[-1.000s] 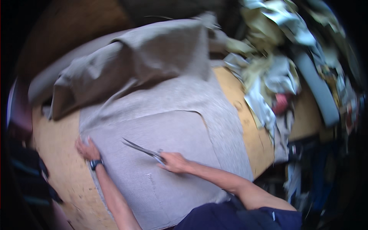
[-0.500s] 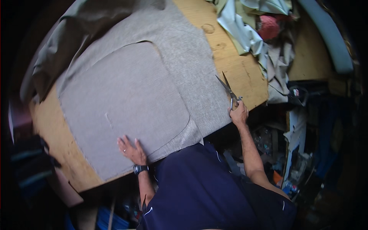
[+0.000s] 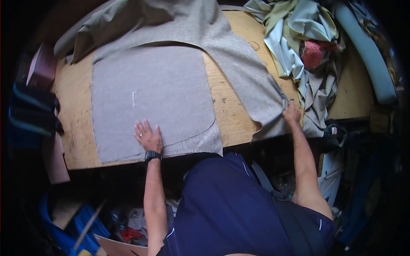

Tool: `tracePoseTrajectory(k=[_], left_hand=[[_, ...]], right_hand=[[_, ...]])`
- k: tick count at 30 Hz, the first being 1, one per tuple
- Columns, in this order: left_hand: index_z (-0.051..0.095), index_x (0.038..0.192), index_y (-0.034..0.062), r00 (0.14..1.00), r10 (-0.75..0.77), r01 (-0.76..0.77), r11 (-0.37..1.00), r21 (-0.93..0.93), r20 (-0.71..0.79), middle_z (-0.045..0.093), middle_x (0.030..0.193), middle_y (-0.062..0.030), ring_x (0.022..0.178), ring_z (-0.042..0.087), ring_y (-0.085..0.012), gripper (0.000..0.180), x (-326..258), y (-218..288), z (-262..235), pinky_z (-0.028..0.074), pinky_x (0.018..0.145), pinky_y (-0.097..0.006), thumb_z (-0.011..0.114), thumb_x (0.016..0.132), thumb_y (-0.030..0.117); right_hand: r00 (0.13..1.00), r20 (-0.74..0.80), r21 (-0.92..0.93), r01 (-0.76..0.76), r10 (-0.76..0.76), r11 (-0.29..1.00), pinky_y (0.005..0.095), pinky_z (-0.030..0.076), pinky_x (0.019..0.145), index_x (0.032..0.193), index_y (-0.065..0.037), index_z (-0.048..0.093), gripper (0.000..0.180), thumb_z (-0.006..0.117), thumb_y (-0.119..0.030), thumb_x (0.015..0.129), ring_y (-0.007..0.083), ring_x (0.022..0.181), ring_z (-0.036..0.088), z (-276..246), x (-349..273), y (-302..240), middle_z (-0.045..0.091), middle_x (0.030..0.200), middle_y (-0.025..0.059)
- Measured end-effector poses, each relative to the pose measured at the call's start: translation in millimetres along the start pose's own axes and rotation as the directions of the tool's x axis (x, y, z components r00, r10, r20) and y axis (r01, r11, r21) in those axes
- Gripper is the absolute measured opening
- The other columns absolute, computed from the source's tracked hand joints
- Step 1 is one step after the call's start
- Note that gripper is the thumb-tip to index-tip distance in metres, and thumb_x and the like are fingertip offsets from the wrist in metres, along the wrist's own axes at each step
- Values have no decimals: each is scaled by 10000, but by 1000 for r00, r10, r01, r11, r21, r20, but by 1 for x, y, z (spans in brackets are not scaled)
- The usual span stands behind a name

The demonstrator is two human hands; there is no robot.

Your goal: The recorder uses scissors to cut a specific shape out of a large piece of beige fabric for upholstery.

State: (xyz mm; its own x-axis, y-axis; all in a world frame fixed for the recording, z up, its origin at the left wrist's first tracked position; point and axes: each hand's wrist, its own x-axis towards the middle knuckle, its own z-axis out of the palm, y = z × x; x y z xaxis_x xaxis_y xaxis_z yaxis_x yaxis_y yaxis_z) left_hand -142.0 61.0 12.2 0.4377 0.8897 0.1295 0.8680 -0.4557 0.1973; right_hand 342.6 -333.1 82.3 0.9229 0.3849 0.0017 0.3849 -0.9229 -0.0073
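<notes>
My left hand (image 3: 149, 137) lies flat with spread fingers near the front edge of a grey fabric panel (image 3: 166, 94) with rounded corners and a pale mark on it. My right hand (image 3: 292, 113) is closed around scissors (image 3: 283, 102), whose blades are mostly hidden against a larger sheet of grey fabric (image 3: 239, 74). That sheet arches around the panel's far and right sides, with a bare gap of wood between them on the right. A lighter corner of ribbed fabric (image 3: 205, 143) shows from under the panel's front right edge.
Everything rests on a wooden table (image 3: 234, 123). Crumpled pale and beige cloth (image 3: 311, 25) with a red piece (image 3: 311, 54) lies at the far right, beside a long grey-blue roll (image 3: 369, 55). A dark and blue bundle (image 3: 34, 111) sits left. Clutter fills the floor below.
My right hand has moved right with the scissors, and the larger sheet has shifted right and away, parting from the panel and baring wood. My left hand stays flat on the panel.
</notes>
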Motion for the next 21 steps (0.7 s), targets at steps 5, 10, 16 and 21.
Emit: tracePoseTrajectory(k=[5,10,16,21], left_hand=[[474,1405,77,938,346,-327,889,-322,0,338,1529,-224,1449,226,-427,649,-77,54,-3,131,1169,-596,622,862,402],[602,1257,87,763,638,-538,530,-656,-110,549,1338,-177,1320,460,-332,462,-186,113,-12,298,1129,-528,649,890,364],[687,1061,76,976,214,-119,688,-716,43,686,933,-102,894,649,-281,294,-223,80,-12,498,812,-397,630,924,329],[627,1213,37,889,-168,445,541,-714,426,673,1107,-141,1031,639,-311,550,-243,101,5,498,919,-382,562,944,513]], right_hand=[[998,-56,20,15,-14,1000,486,489,835,1073,-45,610,644,725,-600,767,388,961,644,-27,17,-15,675,996,186],[907,79,347,365,-415,864,446,444,672,919,-31,546,509,663,-526,887,319,681,544,-28,-63,-101,581,746,152],[569,294,309,703,-768,640,476,498,680,952,-11,611,613,679,-608,828,386,780,660,-16,-96,-178,661,789,195],[266,508,261,859,-819,440,477,505,687,880,-20,614,658,656,-672,802,397,773,662,-11,-67,-211,665,761,194]])
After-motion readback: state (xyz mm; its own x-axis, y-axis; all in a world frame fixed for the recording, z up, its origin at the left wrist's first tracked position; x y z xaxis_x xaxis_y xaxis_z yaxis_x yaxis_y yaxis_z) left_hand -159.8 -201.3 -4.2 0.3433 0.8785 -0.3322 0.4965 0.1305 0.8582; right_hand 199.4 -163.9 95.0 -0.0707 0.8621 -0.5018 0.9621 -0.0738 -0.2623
